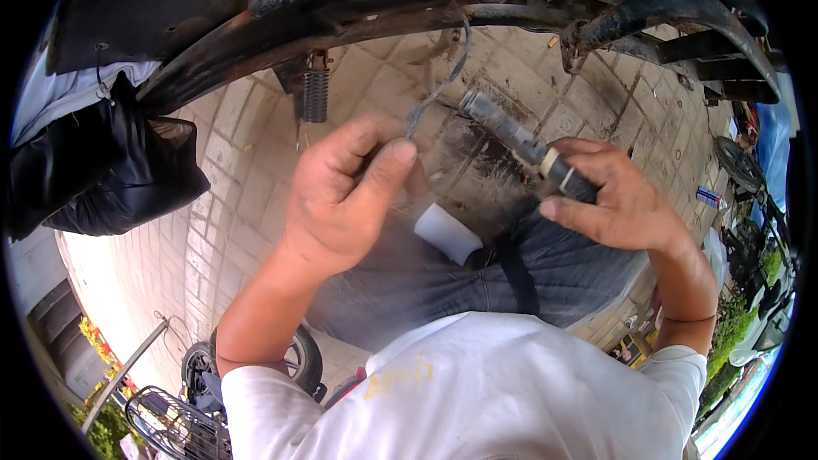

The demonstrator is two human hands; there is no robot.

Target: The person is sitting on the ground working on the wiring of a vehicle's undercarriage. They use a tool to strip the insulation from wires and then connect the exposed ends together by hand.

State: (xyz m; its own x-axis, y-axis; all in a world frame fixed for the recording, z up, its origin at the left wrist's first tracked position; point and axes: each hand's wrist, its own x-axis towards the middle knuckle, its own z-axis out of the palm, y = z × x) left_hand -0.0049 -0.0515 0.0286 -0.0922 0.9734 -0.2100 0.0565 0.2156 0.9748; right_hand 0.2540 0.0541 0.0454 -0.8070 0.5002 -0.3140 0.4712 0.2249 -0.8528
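Note:
My left hand [345, 192] pinches the end of a thin grey wire [460, 68] between thumb and forefinger. The wire hangs down from the rusty dark metal frame [383, 13] above. In my right hand [609, 192] is a dark cylindrical tool [511, 132] with a pale band, its narrower greyish end slanting up and left toward the wire. A gap separates the tool from the wire. Below and between my hands, a white roll-like object [447, 232] lies by my legs; I cannot make out exactly what it is.
A coil spring [315, 95] hangs from the frame at left, near a black bag-like cover [128, 170]. Dark stains mark the paving [230, 136]. A wheel [305, 358] and a wire basket [170, 417] stand behind at lower left. A small can [710, 198] lies at right.

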